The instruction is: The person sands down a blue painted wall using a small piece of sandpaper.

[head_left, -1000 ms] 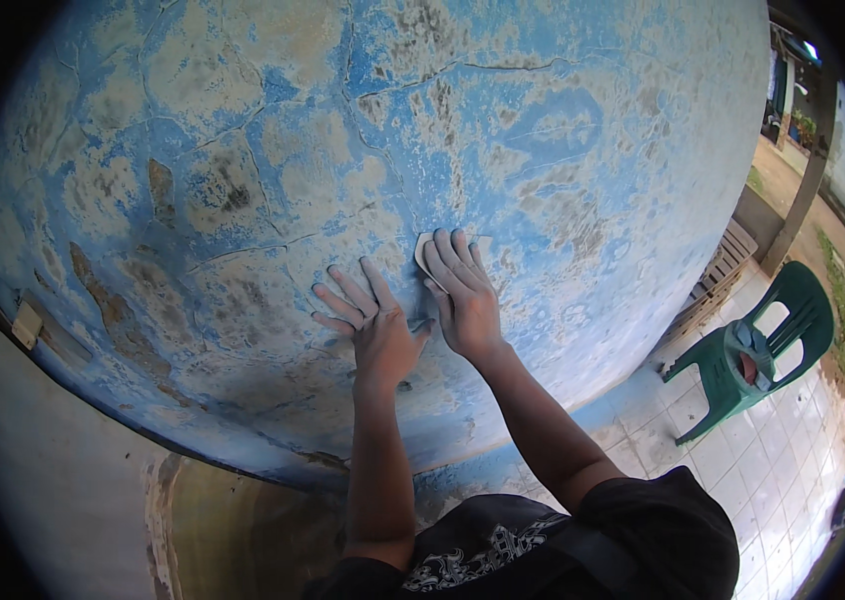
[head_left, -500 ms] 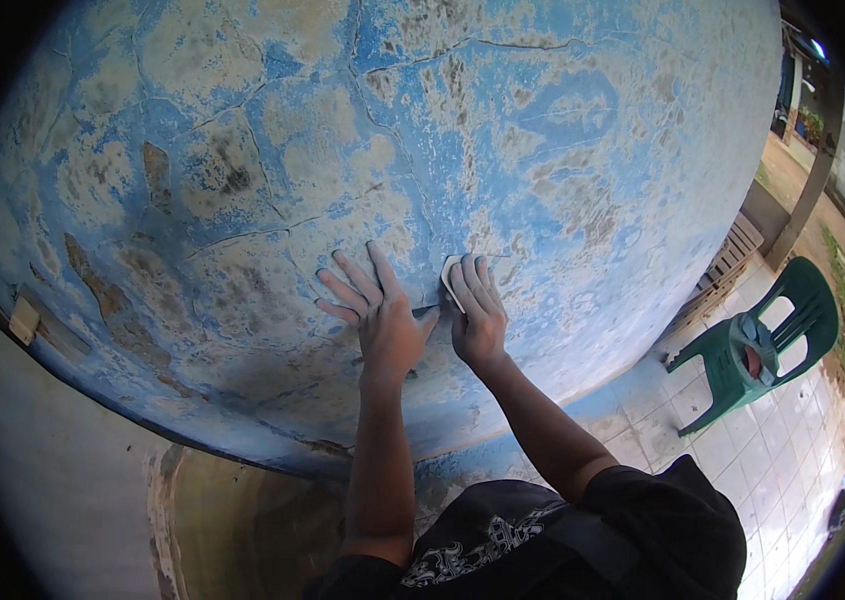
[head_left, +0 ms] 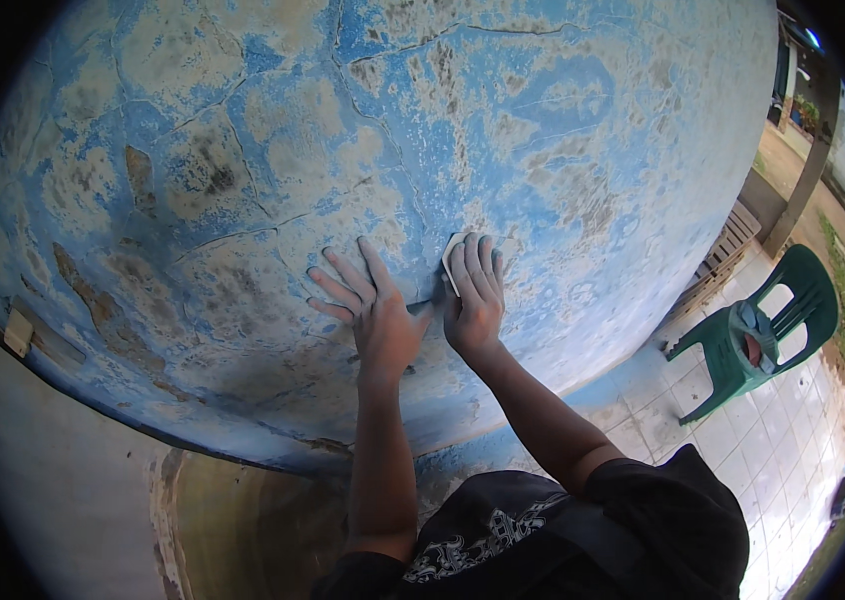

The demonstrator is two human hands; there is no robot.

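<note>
- Your dark shirt [head_left: 583, 535] is nearest; both forearms reach up and away from it, the left nearly straight, the right slanting inward.
- Your left hand [head_left: 386, 330] is empty, fingers fanned wide against the wall [head_left: 563, 210], thumb toward the other hand; I judge it a brace for your weight.
- Your right hand [head_left: 478, 310] holds a pale pad [head_left: 452, 258] to the wall, fingers close together and extended over it; this likely spreads the pressure. The pad is mostly covered, its edge showing left of the fingers.
- Around your hands, the wall's blue paint is patchy and cracked.
- To the right, a green chair [head_left: 713, 365] stands on pale tiles [head_left: 753, 450], bearing a grey-green item [head_left: 746, 322] I cannot identify.
- Beyond it, a slatted rack [head_left: 728, 243] sits beside the wall.
</note>
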